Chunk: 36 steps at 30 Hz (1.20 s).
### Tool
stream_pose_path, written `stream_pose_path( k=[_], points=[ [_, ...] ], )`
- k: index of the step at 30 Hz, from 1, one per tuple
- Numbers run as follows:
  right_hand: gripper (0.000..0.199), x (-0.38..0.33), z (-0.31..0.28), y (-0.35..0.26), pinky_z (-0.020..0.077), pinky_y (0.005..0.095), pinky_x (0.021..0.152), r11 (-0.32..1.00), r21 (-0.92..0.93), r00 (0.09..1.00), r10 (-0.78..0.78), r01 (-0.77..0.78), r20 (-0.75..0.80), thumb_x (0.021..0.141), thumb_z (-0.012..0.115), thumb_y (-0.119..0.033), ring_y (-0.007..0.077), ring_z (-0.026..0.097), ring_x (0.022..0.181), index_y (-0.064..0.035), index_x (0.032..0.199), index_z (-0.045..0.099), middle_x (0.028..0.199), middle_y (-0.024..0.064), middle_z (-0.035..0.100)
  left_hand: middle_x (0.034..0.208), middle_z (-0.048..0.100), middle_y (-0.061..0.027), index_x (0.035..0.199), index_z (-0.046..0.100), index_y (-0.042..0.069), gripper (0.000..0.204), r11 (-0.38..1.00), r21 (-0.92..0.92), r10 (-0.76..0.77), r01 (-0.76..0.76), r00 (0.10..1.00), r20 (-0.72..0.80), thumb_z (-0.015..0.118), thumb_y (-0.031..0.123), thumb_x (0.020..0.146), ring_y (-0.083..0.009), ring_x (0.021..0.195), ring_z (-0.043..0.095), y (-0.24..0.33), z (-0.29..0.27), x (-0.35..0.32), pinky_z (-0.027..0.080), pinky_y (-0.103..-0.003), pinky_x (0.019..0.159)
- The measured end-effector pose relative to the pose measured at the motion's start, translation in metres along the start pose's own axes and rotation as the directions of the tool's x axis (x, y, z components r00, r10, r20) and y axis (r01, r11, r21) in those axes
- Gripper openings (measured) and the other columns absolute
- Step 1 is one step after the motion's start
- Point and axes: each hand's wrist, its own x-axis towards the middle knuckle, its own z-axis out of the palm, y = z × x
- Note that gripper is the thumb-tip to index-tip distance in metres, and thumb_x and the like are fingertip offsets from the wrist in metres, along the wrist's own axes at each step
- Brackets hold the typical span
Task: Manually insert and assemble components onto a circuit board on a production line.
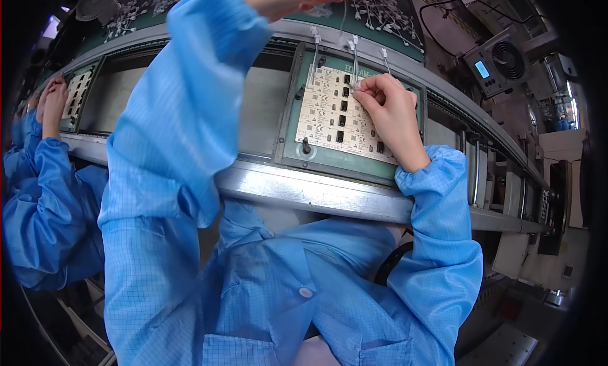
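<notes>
A panel of pale circuit boards (323, 116) with rows of black components lies in a green fixture plate (342, 161) in front of me. My right hand (389, 103) is over its upper right part. Thumb and forefinger pinch the lower end of a thin wire lead (355, 62), whose white plug points away from me. Two similar leads stand at the panel's far edge, a left lead (315, 59) and a right lead (386, 61). Beyond the fixture my left hand (294, 0) is partly cut off by the top edge. Its fingertips pinch another thin cable (344, 16), blurred and hanging down.
Piles of loose white-plugged leads (383, 14) lie on the green surface beyond the metal rail (316, 192) conveyor. A device with a fan and lit display (482, 69) stands at the far right. To the left, another person's hands (54, 103) work over a second fixture (77, 94).
</notes>
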Motion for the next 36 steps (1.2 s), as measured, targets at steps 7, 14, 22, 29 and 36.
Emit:
stream_pose_path(
  k=[7, 14, 22, 29, 36],
  points=[
    [0.013, -0.003, -0.001, -0.005, 0.0469, 0.0265, 0.062, 1.0, 0.01, 0.999, -0.018, 0.017, 0.038, 0.083, 0.075, -0.005, 0.0119, 0.057, 0.066, 0.0018, 0.092, 0.068, 0.078, 0.0068, 0.063, 0.1, 0.07, -0.0022, 0.11, 0.069, 0.0, 0.021, 0.73, -0.262, 0.682, -0.631, 0.695, 0.227, 0.072, 0.01, 0.092, -0.008, 0.088, 0.063, -0.009, 0.009, -0.065, 0.05, -0.023, 0.081],
    [0.013, -0.001, -0.004, -0.003, 0.0461, 0.0287, 0.062, 0.999, -0.008, 0.997, -0.042, 0.042, 0.058, 0.082, 0.075, -0.006, 0.015, 0.058, 0.067, 0.0015, 0.09, 0.068, 0.079, 0.0078, 0.064, 0.093, 0.069, -0.0021, 0.104, 0.068, 0.001, 0.015, 0.98, -0.107, 0.153, -0.166, 0.98, -0.126, 0.072, 0.009, 0.092, -0.0052, 0.089, 0.062, -0.019, 0.023, -0.088, 0.05, -0.021, 0.074],
    [0.008, -0.01, -0.017, -0.021, 0.0344, 0.0333, 0.087, 0.946, -0.199, 0.965, -0.234, 0.255, 0.122, 0.084, 0.069, -0.008, 0.0197, 0.058, 0.087, -0.0089, 0.091, 0.073, 0.089, 0.0011, 0.063, 0.085, 0.069, -0.006, 0.094, 0.065, 0.007, 0.01, 0.632, 0.604, 0.651, -0.485, 0.756, -0.075, 0.069, 0.005, 0.085, -0.0255, 0.08, 0.065, -0.026, 0.029, -0.099, 0.048, -0.035, 0.076],
    [0.015, 0.056, -0.036, 0.018, 0.0528, 0.0308, 0.078, 0.994, 0.012, 0.994, -0.105, 0.105, 0.033, 0.089, 0.063, -0.003, 0.0192, 0.065, 0.086, -0.0039, 0.102, 0.071, 0.093, 0.0105, 0.067, 0.074, 0.063, 0.0014, 0.085, 0.061, 0.012, 0.013, 0.324, 0.883, 0.615, -0.341, 0.785, 0.077, 0.071, 0.011, 0.077, -0.0204, 0.084, 0.059, -0.043, 0.059, -0.124, 0.038, -0.044, 0.083],
    [0.032, 0.146, -0.025, 0.078, 0.0533, 0.0376, 0.076, 0.846, -0.534, 0.996, -0.057, 0.009, -0.074, 0.089, 0.07, -0.025, 0.0283, 0.068, 0.083, -0.0041, 0.112, 0.066, 0.092, 0.0125, 0.07, 0.081, 0.066, 0.0041, 0.086, 0.066, 0.014, 0.015, 0.32, 0.905, 0.591, -0.281, 0.806, 0.042, 0.074, 0.012, 0.074, -0.019, 0.087, 0.058, -0.039, 0.068, -0.128, 0.036, -0.044, 0.083]
  ],
)
